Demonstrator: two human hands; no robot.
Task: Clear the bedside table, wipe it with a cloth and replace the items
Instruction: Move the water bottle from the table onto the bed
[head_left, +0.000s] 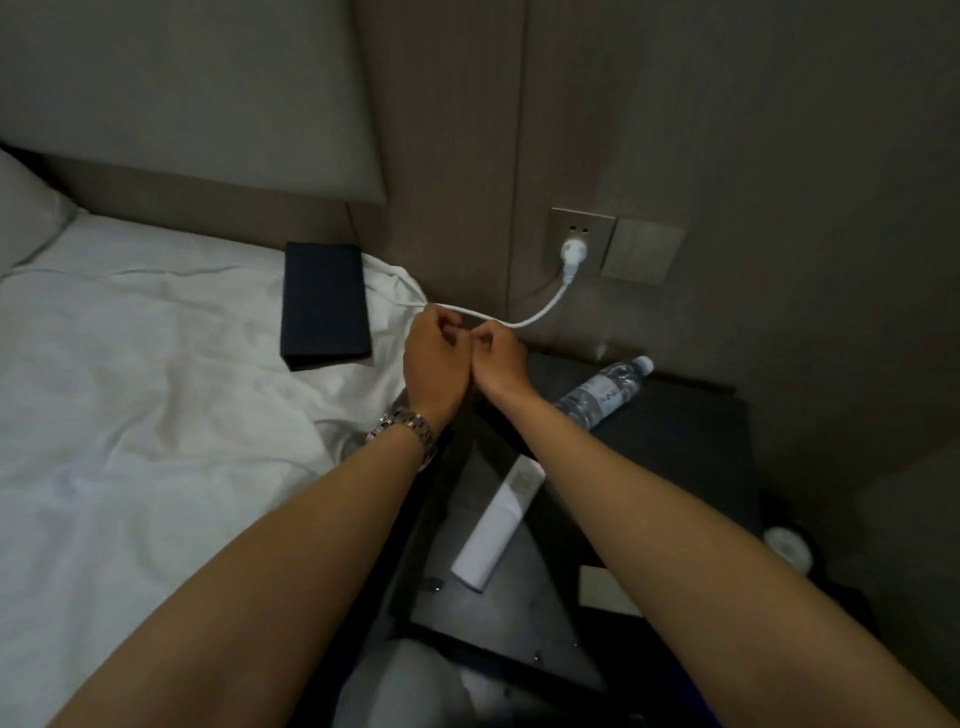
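The dark bedside table (675, 447) stands right of the bed. On it lie a clear water bottle (602, 392) on its side and a white remote (498, 525). A white cable (545, 312) runs from a plug (573, 253) in the wall socket toward my hands. My left hand (434, 358), with a metal watch at the wrist, and my right hand (498, 358) both pinch the cable above the table's back left corner, side by side. A dark blue box (324, 304) lies on the white bed sheet.
The bed (156, 395) with a rumpled white sheet fills the left, a pillow (26, 208) at its far corner. A switch plate (644, 252) sits beside the socket. A small white card (605, 592) lies near the table's front right. A white round object (787, 543) sits lower right.
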